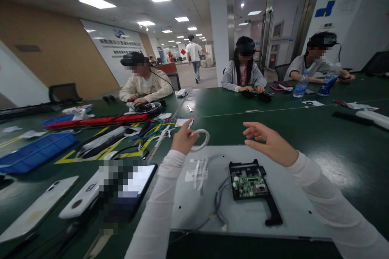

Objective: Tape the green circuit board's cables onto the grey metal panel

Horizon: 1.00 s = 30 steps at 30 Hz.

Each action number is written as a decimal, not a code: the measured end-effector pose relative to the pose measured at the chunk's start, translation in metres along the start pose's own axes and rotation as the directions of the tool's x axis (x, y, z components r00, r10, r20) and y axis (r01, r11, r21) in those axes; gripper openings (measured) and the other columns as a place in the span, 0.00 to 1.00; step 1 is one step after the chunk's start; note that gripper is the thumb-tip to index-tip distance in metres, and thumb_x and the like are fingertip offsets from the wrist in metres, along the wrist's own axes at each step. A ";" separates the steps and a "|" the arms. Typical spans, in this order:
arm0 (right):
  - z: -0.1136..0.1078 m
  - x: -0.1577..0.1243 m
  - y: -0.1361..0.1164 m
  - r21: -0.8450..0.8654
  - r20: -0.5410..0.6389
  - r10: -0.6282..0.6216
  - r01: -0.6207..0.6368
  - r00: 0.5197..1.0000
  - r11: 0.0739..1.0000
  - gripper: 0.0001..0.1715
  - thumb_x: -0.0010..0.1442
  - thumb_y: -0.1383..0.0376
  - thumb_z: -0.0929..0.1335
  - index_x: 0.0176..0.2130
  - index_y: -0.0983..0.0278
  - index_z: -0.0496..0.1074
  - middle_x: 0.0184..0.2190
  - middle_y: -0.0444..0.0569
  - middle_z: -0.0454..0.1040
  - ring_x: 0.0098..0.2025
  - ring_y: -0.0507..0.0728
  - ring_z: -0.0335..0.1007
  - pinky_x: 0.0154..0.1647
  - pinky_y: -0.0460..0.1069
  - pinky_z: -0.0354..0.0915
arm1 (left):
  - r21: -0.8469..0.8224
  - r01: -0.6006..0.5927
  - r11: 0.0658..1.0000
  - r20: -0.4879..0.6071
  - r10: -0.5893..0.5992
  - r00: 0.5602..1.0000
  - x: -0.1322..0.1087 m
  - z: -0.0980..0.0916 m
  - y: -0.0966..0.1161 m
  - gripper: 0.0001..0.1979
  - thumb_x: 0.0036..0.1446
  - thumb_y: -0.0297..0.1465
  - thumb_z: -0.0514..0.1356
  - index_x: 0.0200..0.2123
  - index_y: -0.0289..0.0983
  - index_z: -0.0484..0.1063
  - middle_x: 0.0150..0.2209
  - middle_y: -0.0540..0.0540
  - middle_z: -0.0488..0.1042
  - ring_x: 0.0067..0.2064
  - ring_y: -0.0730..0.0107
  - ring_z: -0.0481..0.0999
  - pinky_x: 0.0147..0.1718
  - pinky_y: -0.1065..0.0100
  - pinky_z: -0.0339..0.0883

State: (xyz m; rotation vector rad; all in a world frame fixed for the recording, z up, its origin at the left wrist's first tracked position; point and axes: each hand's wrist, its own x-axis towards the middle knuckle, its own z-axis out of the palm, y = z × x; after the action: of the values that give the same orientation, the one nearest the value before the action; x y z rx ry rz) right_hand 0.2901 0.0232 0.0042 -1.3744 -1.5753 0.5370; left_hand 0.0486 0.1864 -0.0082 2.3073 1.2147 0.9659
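Observation:
My left hand is closed on a white ring, which looks like a thin roll of tape and hangs over the far left edge of a grey metal panel. Fingers apart and nothing in them, my right hand hovers above the panel's far right part. Below it, a black plastic frame with a green circuit board lies on the panel. Grey cables run beside the board. White strips lie on the panel's left part.
Phones, a white device, loose wires and a blue tray occupy the table's left side. A wrench lies ahead. Water bottles stand far right. Three people sit across the table; another person walks behind.

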 end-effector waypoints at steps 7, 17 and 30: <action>0.002 0.000 -0.001 -0.059 0.022 -0.015 0.016 1.000 0.998 0.24 0.50 0.63 0.66 0.48 0.61 0.62 0.41 0.49 0.69 0.41 0.53 0.66 0.44 0.53 0.61 | 0.385 0.098 0.918 -0.256 0.004 0.967 0.007 -0.030 -0.052 0.25 0.46 0.26 0.56 0.50 0.34 0.60 0.47 0.37 0.65 0.49 0.53 0.64 0.44 0.56 0.60; -0.002 0.000 -0.001 -0.187 0.132 -0.067 0.091 0.989 0.978 0.18 0.52 0.63 0.65 0.44 0.62 0.67 0.40 0.49 0.69 0.40 0.53 0.66 0.40 0.51 0.63 | 0.052 -0.244 0.968 0.012 0.244 0.970 -0.006 -0.017 0.034 0.23 0.52 0.33 0.53 0.53 0.39 0.56 0.37 0.47 0.72 0.39 0.69 0.72 0.42 0.64 0.64; 0.003 -0.126 0.056 -0.521 0.390 0.119 0.112 0.913 0.846 0.60 0.38 0.41 0.66 0.60 0.64 0.43 0.60 0.59 0.42 0.60 0.68 0.38 0.57 0.62 0.42 | -0.035 -0.365 0.930 0.149 0.366 0.919 -0.024 -0.027 0.080 0.20 0.53 0.35 0.53 0.51 0.40 0.60 0.35 0.49 0.73 0.36 0.70 0.73 0.37 0.67 0.66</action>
State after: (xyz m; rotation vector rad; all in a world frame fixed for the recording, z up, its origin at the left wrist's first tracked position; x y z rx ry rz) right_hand 0.3067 -0.0781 -0.0889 -1.7587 -2.1853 0.4162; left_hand 0.0662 0.1217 0.0482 2.6041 0.7300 0.8826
